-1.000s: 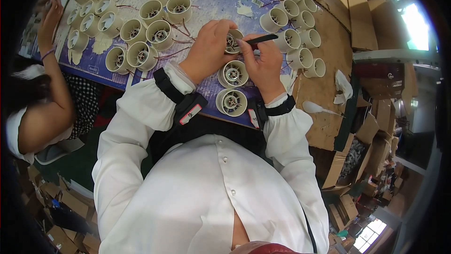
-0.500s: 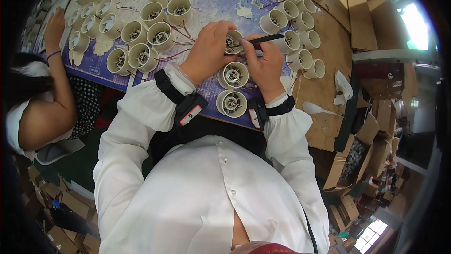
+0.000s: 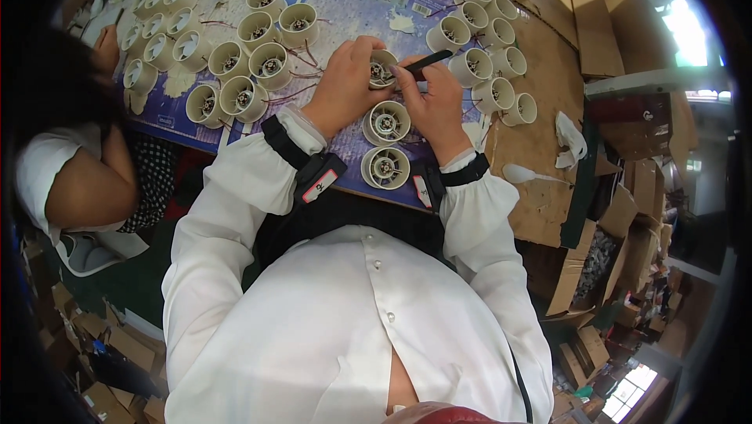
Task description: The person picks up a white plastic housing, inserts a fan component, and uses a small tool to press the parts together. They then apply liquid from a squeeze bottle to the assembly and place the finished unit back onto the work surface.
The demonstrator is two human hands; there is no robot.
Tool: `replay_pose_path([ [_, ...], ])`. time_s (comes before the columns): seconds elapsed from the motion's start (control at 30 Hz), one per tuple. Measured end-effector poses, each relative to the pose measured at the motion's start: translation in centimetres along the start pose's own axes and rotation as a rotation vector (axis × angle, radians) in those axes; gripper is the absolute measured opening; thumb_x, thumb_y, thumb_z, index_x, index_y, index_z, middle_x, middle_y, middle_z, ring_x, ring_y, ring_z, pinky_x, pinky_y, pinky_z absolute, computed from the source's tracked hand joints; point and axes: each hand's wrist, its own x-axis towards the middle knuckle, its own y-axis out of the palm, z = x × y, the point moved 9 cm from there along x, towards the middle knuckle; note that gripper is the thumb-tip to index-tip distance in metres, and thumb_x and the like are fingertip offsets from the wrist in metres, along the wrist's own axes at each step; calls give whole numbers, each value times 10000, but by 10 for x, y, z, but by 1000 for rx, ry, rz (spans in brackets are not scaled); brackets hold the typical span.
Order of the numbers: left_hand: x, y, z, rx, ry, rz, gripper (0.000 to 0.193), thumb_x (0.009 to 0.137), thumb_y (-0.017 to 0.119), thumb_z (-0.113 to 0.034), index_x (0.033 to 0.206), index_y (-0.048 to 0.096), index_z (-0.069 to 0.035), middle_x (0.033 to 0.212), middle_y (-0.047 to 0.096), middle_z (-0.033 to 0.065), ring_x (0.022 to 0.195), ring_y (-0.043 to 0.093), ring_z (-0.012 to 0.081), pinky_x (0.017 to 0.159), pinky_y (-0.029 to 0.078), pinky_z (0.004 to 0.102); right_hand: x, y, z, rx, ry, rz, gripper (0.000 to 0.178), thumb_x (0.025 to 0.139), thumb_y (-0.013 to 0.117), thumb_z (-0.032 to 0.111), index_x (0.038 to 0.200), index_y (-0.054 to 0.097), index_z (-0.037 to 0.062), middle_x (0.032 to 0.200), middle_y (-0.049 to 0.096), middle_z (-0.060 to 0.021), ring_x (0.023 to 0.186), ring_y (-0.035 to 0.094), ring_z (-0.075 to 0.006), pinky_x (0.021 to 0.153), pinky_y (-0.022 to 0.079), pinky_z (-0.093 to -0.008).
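The left hand grasps a cream cup; the right hand pinches a slanted black tool at it. Two similar cups stand nearer.

1 head-worn fisheye looks down on 2 nearby hands.

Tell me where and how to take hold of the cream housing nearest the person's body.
Probably best by its round outer wall, coming from the left: the cream housing stands open end up with spokes inside, the next housing sits close on its far side, and the black wrist device crowds its right.
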Motion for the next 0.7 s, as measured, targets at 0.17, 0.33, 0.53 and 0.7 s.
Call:
replay_pose_path([
  [0.17, -2, 1, 4, -5, -31, 11, 554, 680, 804, -174, 1107, 478, -39, 978, 623, 145, 942, 586, 355, 807, 477, 433, 7, -47, 11, 89, 85, -125, 124, 868, 694, 102, 957, 664, 21, 819, 666, -87, 682, 634, -196, 640, 500, -277],
  [0.33, 4, 4, 1, -5, -45, 60, 589, 701, 803, -204, 1151, 470, -23, 945, 638, 160, 921, 591, 361, 799, 483, 440, -25, -104, 28, -246, 176, 10, 176, 834, 723, 130, 965, 660, 30, 784, 633, -111, 651, 600, -236, 609, 478, -313],
  [0.53, 5, 6, 0, 55, -133, 228, 687, 826, 738, -364, 1298, 420, 20, 1057, 646, 199, 1035, 600, 338, 882, 478, 399, -123, -140, 24, -516, 249, 186, 205, 796, 737, 143, 962, 666, 45, 774, 611, -135, 685, 589, -306, 594, 459, -385],
  [0.7, 2, 4, 12, -238, -176, 243, 735, 946, 552, -501, 1363, 351, 71, 1183, 611, 237, 1153, 569, 324, 978, 433, 365, -164, -152, 15, -601, 299, 228, 190, 799, 727, 137, 959, 671, 52, 803, 620, -134, 745, 601, -337, 611, 468, -411],
])
